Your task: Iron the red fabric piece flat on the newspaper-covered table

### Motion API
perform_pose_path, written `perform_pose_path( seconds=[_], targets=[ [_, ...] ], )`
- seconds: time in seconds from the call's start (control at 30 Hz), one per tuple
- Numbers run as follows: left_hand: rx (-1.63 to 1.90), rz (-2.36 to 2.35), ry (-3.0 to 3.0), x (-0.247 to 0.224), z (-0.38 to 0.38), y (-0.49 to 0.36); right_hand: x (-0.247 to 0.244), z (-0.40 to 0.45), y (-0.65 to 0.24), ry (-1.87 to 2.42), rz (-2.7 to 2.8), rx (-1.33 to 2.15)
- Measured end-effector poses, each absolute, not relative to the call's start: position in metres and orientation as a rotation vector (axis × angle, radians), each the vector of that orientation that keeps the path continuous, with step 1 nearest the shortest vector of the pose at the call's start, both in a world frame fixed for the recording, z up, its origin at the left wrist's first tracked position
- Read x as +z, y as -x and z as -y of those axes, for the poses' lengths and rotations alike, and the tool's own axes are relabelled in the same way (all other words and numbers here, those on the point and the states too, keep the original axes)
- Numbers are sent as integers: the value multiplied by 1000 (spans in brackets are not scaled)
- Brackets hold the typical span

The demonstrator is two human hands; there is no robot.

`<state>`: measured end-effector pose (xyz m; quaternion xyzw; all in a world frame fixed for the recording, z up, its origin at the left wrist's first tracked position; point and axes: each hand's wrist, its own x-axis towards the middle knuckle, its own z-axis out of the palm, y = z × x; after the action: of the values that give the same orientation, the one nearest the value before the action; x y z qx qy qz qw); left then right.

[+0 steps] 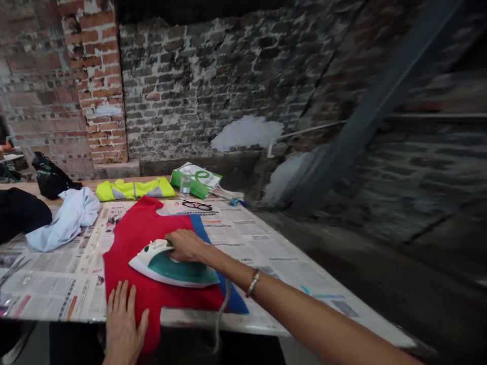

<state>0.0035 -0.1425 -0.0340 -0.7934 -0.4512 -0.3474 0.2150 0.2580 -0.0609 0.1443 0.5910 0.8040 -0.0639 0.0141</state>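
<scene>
My right hand (pixel 186 244) is wrapped round the handle of a white and green clothes iron (pixel 178 270). The iron rests on a red piece of fabric (pixel 125 235), its tip pointing left. Blue fabric (pixel 236 300) shows along the right side of the red piece. My left hand (pixel 125 317) lies flat with fingers stretched on the lower left part of the red fabric, near the table's front edge. A strip of the red fabric hangs over that edge. The iron's grey cord (pixel 218 317) drops off the front of the table.
Newspaper (pixel 262 243) covers the table. Eyeglasses (pixel 197 205), a clear bottle (pixel 185 185), a green and white bag (pixel 198 177) and a yellow reflective vest (pixel 133 189) lie at the back. Left are a light cloth (pixel 68 218), black bag (pixel 53 177) and scissors (pixel 11 271).
</scene>
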Motion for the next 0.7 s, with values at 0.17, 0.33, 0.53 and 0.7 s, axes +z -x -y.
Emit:
perform_pose_path(
  seconds=[0.17, 0.33, 0.53, 0.7],
  targets=[
    [-1281, 1106, 2201, -29, 143, -3, 147, 69, -251, -1884, -2464, -123],
    [-1381, 992, 2182, -24, 148, -9, 150, 74, -230, -1802, -2511, -126],
    [-1319, 1021, 2164, -22, 147, -10, 149, 68, -201, -1777, -2573, -128],
    [-1279, 980, 2127, -25, 138, -2, 146, 58, -192, -1724, -2657, -135]
  ],
)
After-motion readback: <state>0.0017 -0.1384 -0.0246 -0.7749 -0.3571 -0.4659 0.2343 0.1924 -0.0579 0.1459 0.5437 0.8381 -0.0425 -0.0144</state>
